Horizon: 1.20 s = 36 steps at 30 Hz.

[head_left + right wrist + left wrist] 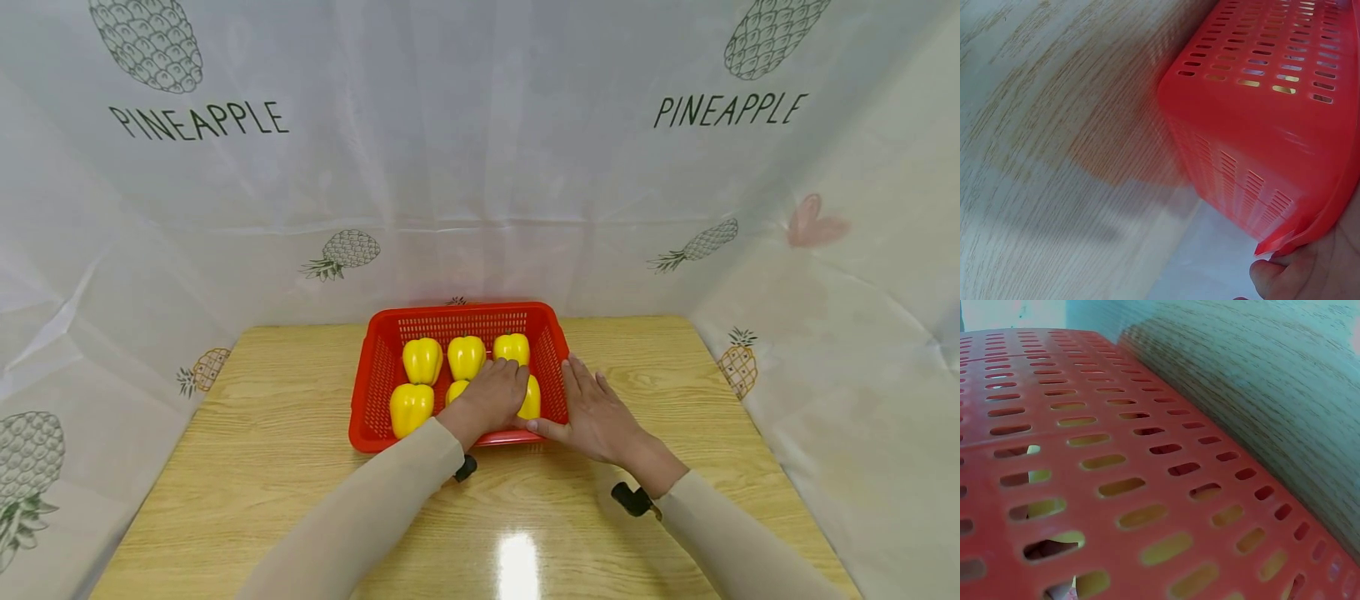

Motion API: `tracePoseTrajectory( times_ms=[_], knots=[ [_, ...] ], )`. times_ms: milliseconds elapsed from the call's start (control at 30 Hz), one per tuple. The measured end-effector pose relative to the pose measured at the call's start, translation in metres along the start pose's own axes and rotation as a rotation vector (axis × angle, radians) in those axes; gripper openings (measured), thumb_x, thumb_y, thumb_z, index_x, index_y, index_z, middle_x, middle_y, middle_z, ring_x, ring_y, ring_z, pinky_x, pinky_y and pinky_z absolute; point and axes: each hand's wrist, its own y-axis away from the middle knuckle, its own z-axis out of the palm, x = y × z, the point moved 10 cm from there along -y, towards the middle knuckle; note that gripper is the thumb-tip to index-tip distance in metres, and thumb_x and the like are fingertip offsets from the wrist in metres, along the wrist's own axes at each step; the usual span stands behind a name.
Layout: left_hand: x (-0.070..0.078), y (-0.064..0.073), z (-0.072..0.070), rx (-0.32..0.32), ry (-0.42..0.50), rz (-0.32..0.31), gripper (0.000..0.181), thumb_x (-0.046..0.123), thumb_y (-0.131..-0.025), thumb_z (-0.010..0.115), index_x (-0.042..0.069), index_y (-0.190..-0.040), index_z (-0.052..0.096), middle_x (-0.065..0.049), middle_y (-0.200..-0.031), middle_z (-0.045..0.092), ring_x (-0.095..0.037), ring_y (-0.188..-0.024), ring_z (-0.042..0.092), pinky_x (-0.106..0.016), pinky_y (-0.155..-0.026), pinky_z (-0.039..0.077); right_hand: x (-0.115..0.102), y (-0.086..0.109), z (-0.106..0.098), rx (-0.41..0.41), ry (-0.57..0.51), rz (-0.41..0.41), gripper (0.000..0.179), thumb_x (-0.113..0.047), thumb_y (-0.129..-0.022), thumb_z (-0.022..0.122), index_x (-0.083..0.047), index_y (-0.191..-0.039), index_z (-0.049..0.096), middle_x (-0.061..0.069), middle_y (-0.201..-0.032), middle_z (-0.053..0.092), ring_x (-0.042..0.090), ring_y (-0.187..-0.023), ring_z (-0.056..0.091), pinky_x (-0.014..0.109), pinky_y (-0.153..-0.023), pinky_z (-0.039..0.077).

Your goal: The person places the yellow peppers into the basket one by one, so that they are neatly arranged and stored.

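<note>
A red plastic basket (457,315) with slotted walls holds several yellow bell peppers, in a back row and a front row. My left hand (495,393) reaches over the front rim with its fingers bent down on the front-right bell pepper (531,398), covering part of it. Its wrist also hides much of the front-middle bell pepper (457,390). At the front-right corner, my right hand (600,417) rests on the rim, fingers straight along the right side and thumb spread toward the front. The right wrist view shows fingertips right at the basket's rim (1335,206).
The basket stands at the back of a light wood table (300,492), near a white pineapple-print sheet (465,167). Similar sheets hang on the left and right. Inside the basket, another front bell pepper (412,409) and a back-left bell pepper (422,360) are in plain sight.
</note>
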Motion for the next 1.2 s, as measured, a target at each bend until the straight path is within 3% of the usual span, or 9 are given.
tracePoseTrajectory(
  times_ms=[433,700,1000,1200],
  knots=[
    [-0.007,0.001,0.002,-0.003,0.038,-0.031,0.090,0.077,-0.090,0.063,0.006,-0.145,0.051,-0.006,-0.121,0.061,-0.022,-0.109,0.052,-0.033,-0.096,0.048,-0.003,-0.001,0.001,-0.008,0.003,-0.002,0.122,-0.084,-0.093,0.048,0.012,-0.162,0.020,0.031,-0.172,0.018,0.046,-0.160,0.022,0.066,-0.128,0.018],
    [-0.014,0.005,0.001,0.003,0.111,-0.059,0.085,0.075,-0.093,0.060,0.006,-0.142,0.052,-0.007,-0.122,0.060,-0.023,-0.112,0.053,-0.036,-0.105,0.048,-0.004,-0.002,0.001,-0.007,-0.012,0.003,0.123,-0.086,-0.092,0.048,0.011,-0.163,0.019,0.030,-0.173,0.015,0.046,-0.160,0.020,0.066,-0.128,0.018],
    [-0.032,0.026,-0.009,0.069,0.138,-0.116,0.080,0.073,-0.096,0.059,0.005,-0.138,0.052,-0.008,-0.124,0.059,-0.025,-0.114,0.053,-0.037,-0.106,0.048,-0.002,-0.001,0.001,-0.028,-0.002,0.005,0.123,-0.086,-0.092,0.047,0.011,-0.163,0.019,0.030,-0.173,0.015,0.046,-0.161,0.019,0.065,-0.129,0.015],
    [-0.047,0.048,-0.019,0.143,0.108,-0.130,0.085,0.070,-0.097,0.060,0.001,-0.146,0.050,-0.013,-0.140,0.057,-0.029,-0.134,0.052,-0.044,-0.123,0.039,-0.002,0.001,0.000,-0.029,-0.010,0.010,0.123,-0.085,-0.092,0.047,0.012,-0.163,0.018,0.030,-0.173,0.014,0.047,-0.160,0.019,0.065,-0.130,0.014]
  ],
)
